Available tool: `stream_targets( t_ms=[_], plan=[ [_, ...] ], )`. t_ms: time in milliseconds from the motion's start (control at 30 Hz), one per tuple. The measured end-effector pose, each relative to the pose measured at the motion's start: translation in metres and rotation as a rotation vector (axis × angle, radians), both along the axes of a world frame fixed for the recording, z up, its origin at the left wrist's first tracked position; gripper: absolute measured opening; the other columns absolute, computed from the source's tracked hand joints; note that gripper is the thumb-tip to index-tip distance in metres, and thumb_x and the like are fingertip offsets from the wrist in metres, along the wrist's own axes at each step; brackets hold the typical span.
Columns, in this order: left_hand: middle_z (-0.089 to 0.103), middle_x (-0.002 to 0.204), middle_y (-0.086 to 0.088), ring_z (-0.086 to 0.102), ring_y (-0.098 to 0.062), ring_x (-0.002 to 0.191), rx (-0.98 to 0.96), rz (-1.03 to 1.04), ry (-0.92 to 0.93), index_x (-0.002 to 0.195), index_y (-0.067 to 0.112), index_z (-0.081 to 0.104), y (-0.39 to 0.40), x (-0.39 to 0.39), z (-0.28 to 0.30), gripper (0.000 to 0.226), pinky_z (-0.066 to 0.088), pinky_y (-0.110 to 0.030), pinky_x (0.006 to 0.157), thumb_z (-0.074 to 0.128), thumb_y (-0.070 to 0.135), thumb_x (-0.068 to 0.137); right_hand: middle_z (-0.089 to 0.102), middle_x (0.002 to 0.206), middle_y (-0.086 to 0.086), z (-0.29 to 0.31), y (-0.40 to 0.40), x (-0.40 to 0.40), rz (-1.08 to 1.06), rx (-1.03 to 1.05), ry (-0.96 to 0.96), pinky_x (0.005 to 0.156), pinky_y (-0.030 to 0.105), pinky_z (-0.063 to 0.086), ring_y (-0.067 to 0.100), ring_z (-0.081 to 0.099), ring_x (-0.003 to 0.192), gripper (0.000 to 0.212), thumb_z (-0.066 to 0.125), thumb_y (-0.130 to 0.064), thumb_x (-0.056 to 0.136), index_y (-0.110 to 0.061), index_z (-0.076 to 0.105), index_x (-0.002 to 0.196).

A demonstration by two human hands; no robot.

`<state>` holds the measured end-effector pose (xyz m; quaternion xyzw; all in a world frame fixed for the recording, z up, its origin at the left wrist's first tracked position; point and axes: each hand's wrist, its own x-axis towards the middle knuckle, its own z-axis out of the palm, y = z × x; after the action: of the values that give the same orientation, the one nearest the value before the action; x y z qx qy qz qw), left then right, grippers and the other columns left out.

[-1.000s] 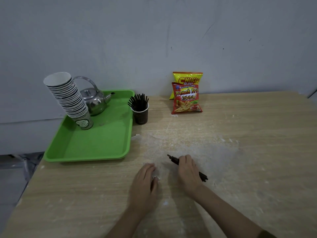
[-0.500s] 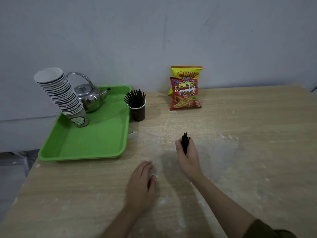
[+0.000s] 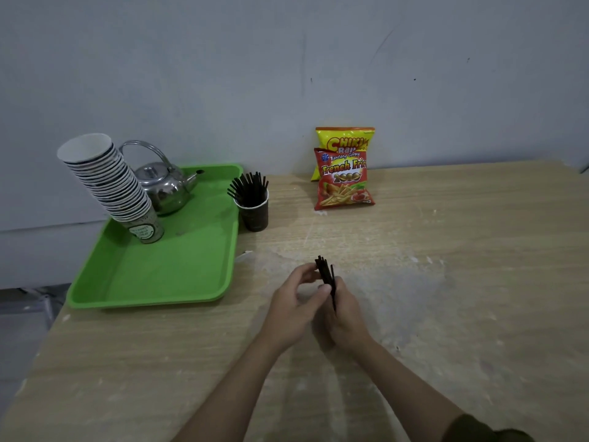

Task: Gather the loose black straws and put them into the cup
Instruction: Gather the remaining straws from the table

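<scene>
Bundle of black straws [image 3: 325, 272] sits upright at frame center, gripped in right hand [image 3: 345, 309], tips poking up past the fist. Left hand [image 3: 291, 309] is together with it at 9 o'clock of the bundle, fingers curled onto the straws, seemingly squaring them up. Both hands are closed on the same bundle, above the wooden table [image 3: 446, 282]. Target cup [image 3: 254, 210], dark, already holding a fan of straws, stands at 11 o'clock from the hands, well apart, just beside the green tray [image 3: 165, 275] edge. Step in hand looks like aligning. To do it well: even the ends, keep 1 tight fist, approach the cup from above, angle into the gap between standing straws, avoid tipping the cup. No loose straws visible on the table.
</scene>
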<state>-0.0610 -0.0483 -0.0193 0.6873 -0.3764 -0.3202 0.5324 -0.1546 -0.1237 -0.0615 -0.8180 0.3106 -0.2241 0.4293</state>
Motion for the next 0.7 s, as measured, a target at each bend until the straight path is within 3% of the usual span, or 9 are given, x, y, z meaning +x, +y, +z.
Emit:
stream_targets(
  t_ms=[67,133,233,300,367,433,500,600,700],
  plan=[
    [0.062,0.11,0.014,0.054,0.007,0.102,0.011,0.002,0.041,0.113,0.034,0.049,-0.01,-0.002,0.003,0.037,0.043,-0.006,0.076,0.065,0.026,0.081,0.073,0.086,-0.011,0.002,0.001,-0.003,0.054,0.053,-0.053,0.064,0.003,0.047,-0.008,0.065,0.083,0.042,0.024,-0.013,0.101,-0.025,0.063,0.091],
    [0.065,0.109,0.009,0.057,0.0,0.103,0.019,0.006,0.032,0.114,0.03,0.049,-0.016,-0.002,0.004,0.037,0.043,-0.01,0.076,0.065,0.024,0.081,0.067,0.099,-0.006,0.006,0.004,-0.002,0.089,0.124,-0.121,0.07,0.003,0.047,-0.012,0.062,0.09,0.038,0.021,-0.01,0.101,-0.02,0.057,0.102],
    [0.064,0.094,0.012,0.059,-0.002,0.088,0.004,0.007,-0.068,0.101,0.029,0.056,-0.021,-0.003,0.006,0.019,0.042,-0.005,0.066,0.06,0.02,0.084,0.061,0.108,-0.005,0.005,0.006,0.0,0.045,0.291,-0.242,0.077,0.005,0.046,-0.013,0.059,0.095,0.036,0.018,-0.01,0.102,-0.023,0.05,0.115],
    [0.062,0.088,0.014,0.057,0.0,0.085,-0.003,0.004,-0.091,0.093,0.025,0.058,-0.023,-0.003,0.005,0.009,0.043,-0.005,0.068,0.058,0.02,0.085,0.059,0.112,-0.006,0.005,0.006,-0.002,0.055,0.37,-0.244,0.081,0.004,0.045,-0.013,0.056,0.1,0.035,0.022,-0.006,0.101,-0.024,0.045,0.121],
    [0.063,0.085,0.013,0.058,0.0,0.084,-0.007,0.001,-0.092,0.088,0.024,0.059,-0.023,-0.002,0.005,0.006,0.044,-0.007,0.07,0.057,0.019,0.085,0.058,0.117,-0.004,0.001,0.006,-0.003,0.068,0.343,-0.21,0.087,0.008,0.045,-0.008,0.055,0.107,0.034,0.03,-0.002,0.099,-0.023,0.043,0.122],
    [0.063,0.081,0.009,0.059,-0.005,0.081,-0.025,0.02,-0.051,0.083,0.026,0.058,-0.022,0.0,0.006,0.009,0.045,-0.01,0.068,0.057,0.017,0.085,0.056,0.122,0.005,-0.007,0.006,-0.003,0.037,0.273,-0.173,0.095,0.023,0.047,0.008,0.054,0.113,0.031,0.038,-0.004,0.097,-0.014,0.043,0.125],
    [0.065,0.079,0.003,0.061,-0.012,0.079,-0.054,0.067,0.036,0.079,0.028,0.057,-0.021,0.005,0.01,0.015,0.046,-0.018,0.069,0.057,0.014,0.085,0.059,0.109,0.006,-0.011,0.006,-0.003,-0.021,0.2,-0.114,0.084,0.035,0.049,0.016,0.057,0.099,0.022,0.042,-0.009,0.095,-0.012,0.049,0.116],
    [0.065,0.081,-0.005,0.061,-0.014,0.08,-0.106,0.108,0.134,0.081,0.024,0.058,-0.019,0.012,0.018,0.016,0.044,-0.02,0.067,0.057,0.009,0.084,0.048,0.07,-0.008,-0.009,0.004,0.002,-0.01,0.11,-0.006,0.057,0.021,0.034,0.007,0.044,0.062,0.014,0.041,-0.015,0.096,-0.025,0.045,0.088],
    [0.068,0.085,-0.004,0.062,-0.001,0.075,-0.156,0.101,0.194,0.09,0.023,0.058,-0.016,0.016,0.022,0.015,0.046,-0.01,0.062,0.057,0.009,0.085,0.046,0.064,-0.009,0.0,0.003,0.01,0.052,0.127,0.032,0.047,0.019,0.032,0.004,0.042,0.054,0.012,0.039,-0.019,0.097,-0.023,0.039,0.085]
  ],
)
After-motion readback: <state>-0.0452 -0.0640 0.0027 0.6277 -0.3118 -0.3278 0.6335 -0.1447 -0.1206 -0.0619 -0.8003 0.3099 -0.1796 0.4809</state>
